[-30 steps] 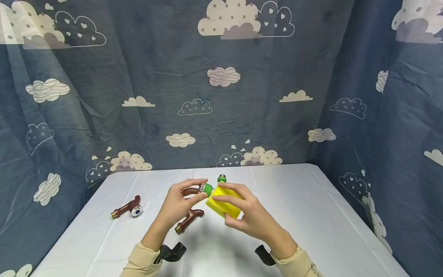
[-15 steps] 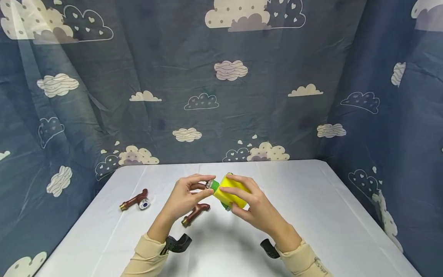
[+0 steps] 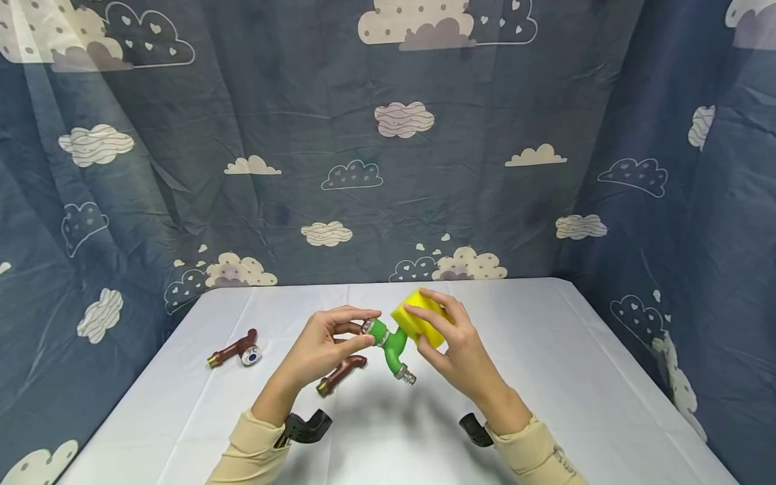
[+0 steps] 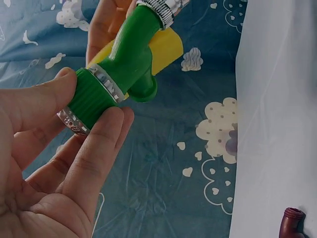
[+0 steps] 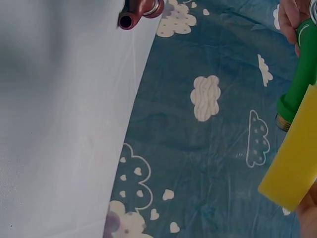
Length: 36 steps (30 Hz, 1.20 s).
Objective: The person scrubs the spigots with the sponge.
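Note:
My left hand (image 3: 327, 340) pinches a green tap (image 3: 395, 349) by its ribbed knob, thumb on one side and fingers on the other. The tap hangs above the table, its silver-tipped spout angled down and to the right in the head view. In my right hand (image 3: 457, 343) is a yellow sponge (image 3: 415, 318), gripped between thumb and fingers. Its edge is right at the tap's body; whether they touch I cannot tell. From the left wrist, the sponge (image 4: 167, 52) shows behind the tap (image 4: 130, 54). The right wrist view has the sponge (image 5: 292, 153) overlapping the tap's threaded end.
Two brown taps lie on the white table (image 3: 545, 404): one tap (image 3: 233, 349) with a round silver-rimmed knob at the left, another tap (image 3: 341, 375) just beyond the left wrist. A dark blue cloud-print curtain (image 3: 285, 121) encloses the back and sides.
The green tap has turned over in my left hand, its spout now pointing down. The right hand has shifted the sponge around the tap, ending slightly up and right.

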Available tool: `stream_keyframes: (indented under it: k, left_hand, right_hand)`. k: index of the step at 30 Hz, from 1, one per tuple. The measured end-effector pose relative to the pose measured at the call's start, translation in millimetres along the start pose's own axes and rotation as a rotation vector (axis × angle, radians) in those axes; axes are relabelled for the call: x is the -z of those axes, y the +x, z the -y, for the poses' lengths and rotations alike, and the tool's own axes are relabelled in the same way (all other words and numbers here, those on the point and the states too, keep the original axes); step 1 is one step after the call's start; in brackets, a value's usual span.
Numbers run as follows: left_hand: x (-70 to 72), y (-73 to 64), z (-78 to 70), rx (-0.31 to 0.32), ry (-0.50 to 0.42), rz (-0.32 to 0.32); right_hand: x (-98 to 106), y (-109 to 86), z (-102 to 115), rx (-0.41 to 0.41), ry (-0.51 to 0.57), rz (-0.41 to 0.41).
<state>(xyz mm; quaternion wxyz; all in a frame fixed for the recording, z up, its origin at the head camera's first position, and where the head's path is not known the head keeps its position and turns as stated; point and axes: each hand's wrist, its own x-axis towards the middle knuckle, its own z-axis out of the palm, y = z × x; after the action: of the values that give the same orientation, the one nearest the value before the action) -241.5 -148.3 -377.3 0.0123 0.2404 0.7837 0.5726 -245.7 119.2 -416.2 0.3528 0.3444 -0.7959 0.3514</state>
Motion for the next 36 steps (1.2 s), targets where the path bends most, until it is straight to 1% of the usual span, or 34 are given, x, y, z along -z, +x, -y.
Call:
stream_keyframes:
  k: [5,7,13,15,17,19,21,23,27,29,31,36]
  left_hand:
    - [0.7,-1.7,-2.8,-0.018,-0.006,0.012]
    - [1.5,-2.1,-2.7,-0.037,0.004,0.019]
    - [4.2,-1.8,-0.2,-0.103,0.062,0.040]
    - [4.7,-1.5,0.6,-0.123,0.074,0.047]
    - [5.2,-1.1,1.7,-0.139,0.083,0.049]
    - [5.3,-0.7,2.2,-0.151,0.087,0.049]
    - [5.2,-0.3,3.0,-0.157,0.083,0.044]
    - [4.2,0.2,3.4,-0.167,0.087,0.035]
    - [1.7,1.5,4.2,-0.191,0.107,0.009]
    - [0.7,2.0,4.8,-0.196,0.115,-0.003]
    - [0.0,2.2,5.3,-0.189,0.115,-0.013]
    - [-0.7,1.3,5.7,-0.171,0.118,-0.035]
  right_hand:
    - [0.7,0.1,0.8,-0.078,0.018,-0.027]
    - [0.3,0.5,1.3,-0.123,0.042,-0.033]
    - [-0.8,2.0,2.4,-0.306,0.164,-0.040]
    - [-0.8,2.5,3.0,-0.343,0.199,-0.041]
    - [-0.9,3.0,4.1,-0.364,0.215,-0.043]
    - [-1.7,3.0,5.3,-0.362,0.207,-0.050]
    - [-3.1,2.7,6.6,-0.338,0.176,-0.057]
    - [-4.9,1.7,8.3,-0.278,0.128,-0.059]
    - [-8.9,-0.7,12.8,-0.133,0.041,-0.050]
    - [-10.3,-1.5,15.5,-0.094,0.020,-0.038]
    - [-11.3,-2.1,18.4,-0.083,0.020,-0.024]
    - [-12.6,-2.9,26.0,-0.088,0.037,0.001]
